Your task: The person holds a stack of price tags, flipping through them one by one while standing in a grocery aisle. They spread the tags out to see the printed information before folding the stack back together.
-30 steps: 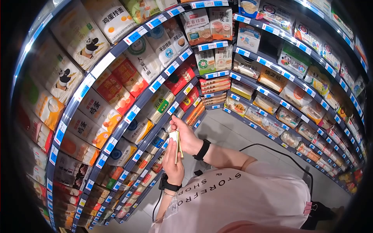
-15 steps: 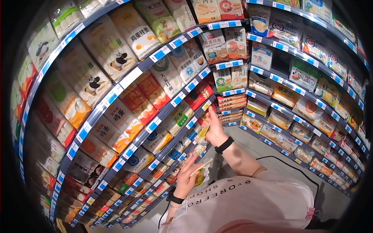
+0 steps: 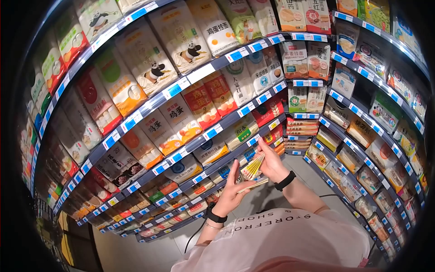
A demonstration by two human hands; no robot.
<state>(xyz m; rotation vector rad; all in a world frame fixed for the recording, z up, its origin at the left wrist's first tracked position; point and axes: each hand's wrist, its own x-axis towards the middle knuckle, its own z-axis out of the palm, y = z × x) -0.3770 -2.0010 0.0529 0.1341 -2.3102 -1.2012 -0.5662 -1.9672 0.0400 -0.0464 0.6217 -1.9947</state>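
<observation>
In front of my chest, my right hand point(image 3: 273, 164) is closed around a fan of thin yellow-and-white price tags point(image 3: 254, 167), spread toward my left hand. Close beside it, my left hand point(image 3: 230, 194) grips a small stack of pale tags point(image 3: 254, 185), their edges pointing right between thumb and palm. The left fingers point upward, next to the fanned tags. Print on the tags is too small to read. A dark band sits on each wrist. Behind both hands is a lower shelf of packaged noodles point(image 3: 242, 131).
Curved-looking shelves with blue-and-white price tags point(image 3: 174, 87) run along the left, holding noodle packs point(image 3: 181, 36). Another shelf unit point(image 3: 358, 109) stands on the right, meeting it at a corner. A black cable point(image 3: 194, 235) hangs near the grey floor point(image 3: 163, 247).
The view has turned left, so the shelves sit farther right. My hands have come closer together, the left one rising toward the fanned tags.
</observation>
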